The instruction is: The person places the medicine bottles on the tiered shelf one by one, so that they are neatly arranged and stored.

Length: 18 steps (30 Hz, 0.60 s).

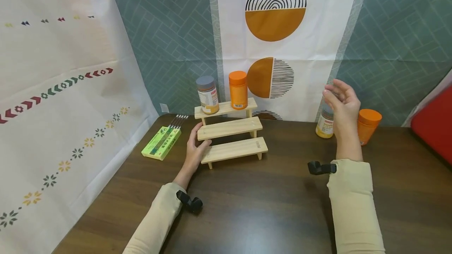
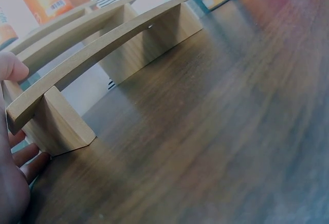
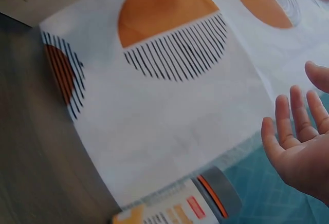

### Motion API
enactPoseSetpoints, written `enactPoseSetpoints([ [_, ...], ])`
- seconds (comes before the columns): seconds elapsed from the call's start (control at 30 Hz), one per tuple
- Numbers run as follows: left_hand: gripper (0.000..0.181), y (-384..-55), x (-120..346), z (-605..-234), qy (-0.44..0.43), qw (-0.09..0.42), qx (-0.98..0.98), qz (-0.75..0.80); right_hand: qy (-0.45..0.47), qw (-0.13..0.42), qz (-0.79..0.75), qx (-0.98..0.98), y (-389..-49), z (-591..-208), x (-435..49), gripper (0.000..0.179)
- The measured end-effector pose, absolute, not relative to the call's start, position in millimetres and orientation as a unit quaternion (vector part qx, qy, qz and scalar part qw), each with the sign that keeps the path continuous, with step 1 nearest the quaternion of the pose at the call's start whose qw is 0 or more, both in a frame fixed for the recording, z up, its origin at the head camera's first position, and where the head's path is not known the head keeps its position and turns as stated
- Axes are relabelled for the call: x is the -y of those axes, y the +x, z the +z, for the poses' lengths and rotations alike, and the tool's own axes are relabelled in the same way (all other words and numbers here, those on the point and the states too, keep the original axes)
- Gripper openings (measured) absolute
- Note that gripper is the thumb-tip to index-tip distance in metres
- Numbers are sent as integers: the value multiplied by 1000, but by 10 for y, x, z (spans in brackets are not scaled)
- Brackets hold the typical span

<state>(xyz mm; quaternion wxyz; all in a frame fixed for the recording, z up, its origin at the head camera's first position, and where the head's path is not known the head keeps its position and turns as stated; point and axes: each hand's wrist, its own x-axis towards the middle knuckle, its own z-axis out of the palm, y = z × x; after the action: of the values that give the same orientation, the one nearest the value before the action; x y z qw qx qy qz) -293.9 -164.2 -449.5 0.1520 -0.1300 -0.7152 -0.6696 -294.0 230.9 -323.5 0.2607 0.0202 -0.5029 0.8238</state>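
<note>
A light wooden three-step stand (image 1: 231,128) rests on the table toward the back. My left hand (image 1: 195,149) grips its left end. In the left wrist view the thumb (image 2: 14,67) lies over the steps and the other fingers (image 2: 37,165) are low beside the front leg. On the top step stand a grey-lidded jar (image 1: 208,96) and an orange bottle (image 1: 238,91). My right hand (image 1: 343,103) is raised at the right, holding nothing, its fingers loosely bent. Behind it on the table are a second grey-lidded jar (image 1: 324,125) and another orange bottle (image 1: 367,124), both partly hidden by the arm.
Left of the stand lies a green-yellow box (image 1: 161,143) with several thin sticks (image 1: 178,121) at its far end. A patterned cloth (image 1: 307,66) hangs along the table's back edge, and a white cloth (image 1: 88,113) hangs at the left. Something red (image 1: 432,124) stands at the far right.
</note>
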Motion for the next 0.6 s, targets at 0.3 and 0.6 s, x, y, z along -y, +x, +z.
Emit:
enactPoseSetpoints([
  [0.3, 67, -2937, 1648, -4483, -133, 150, 720, -664, 11, 281, 882, 379, -2802, -3188, -2652, 43],
  [0.6, 67, -2938, 1653, -4488, -136, 149, 716, -668, -61, 341, 875, 338, -2736, -3217, -2932, 42],
])
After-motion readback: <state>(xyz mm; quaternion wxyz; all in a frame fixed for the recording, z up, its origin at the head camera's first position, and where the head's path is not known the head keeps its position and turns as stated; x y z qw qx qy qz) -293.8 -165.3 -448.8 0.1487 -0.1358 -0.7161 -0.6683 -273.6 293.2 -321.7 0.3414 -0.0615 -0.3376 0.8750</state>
